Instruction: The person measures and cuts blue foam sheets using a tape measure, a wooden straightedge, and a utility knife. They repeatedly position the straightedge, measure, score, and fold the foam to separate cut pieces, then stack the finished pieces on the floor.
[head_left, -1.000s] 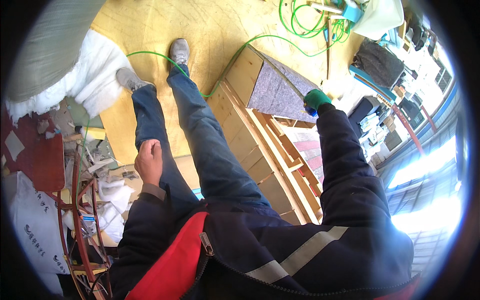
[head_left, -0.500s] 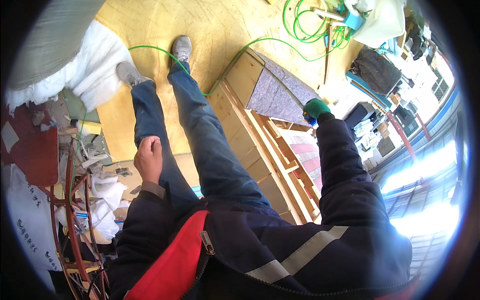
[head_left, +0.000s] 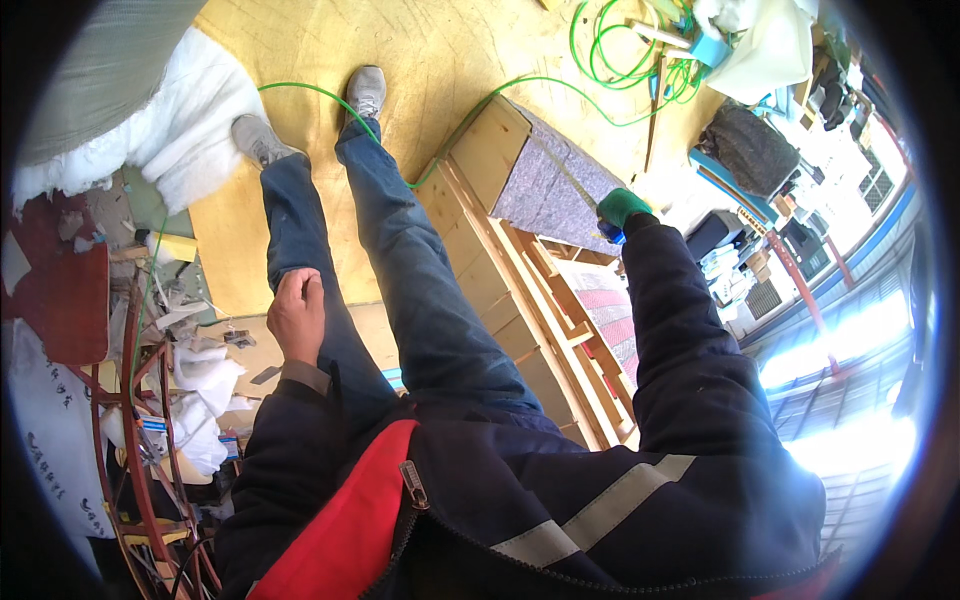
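Note:
My left hand (head_left: 297, 316) is bare and rests on my left thigh, fingers curled loosely, holding nothing. My right hand (head_left: 622, 209) wears a green glove and is closed on a small blue tool (head_left: 613, 236) at the edge of a grey felt sheet (head_left: 548, 189). The felt lies on top of a wooden frame of planks and slats (head_left: 520, 300) that runs beside my right leg. My legs in blue jeans and grey shoes (head_left: 365, 90) stand on a plywood floor (head_left: 300, 60).
A green hose (head_left: 610, 50) coils on the floor at the top and runs past my feet. White insulation wadding (head_left: 190, 120) lies at the left. A red metal rack (head_left: 130, 440) with rags and clutter stands at lower left. Bags and tools (head_left: 750, 150) lie at the right.
My view has shifted slightly. My right hand stays at the edge of the felt and my left hand stays on my thigh.

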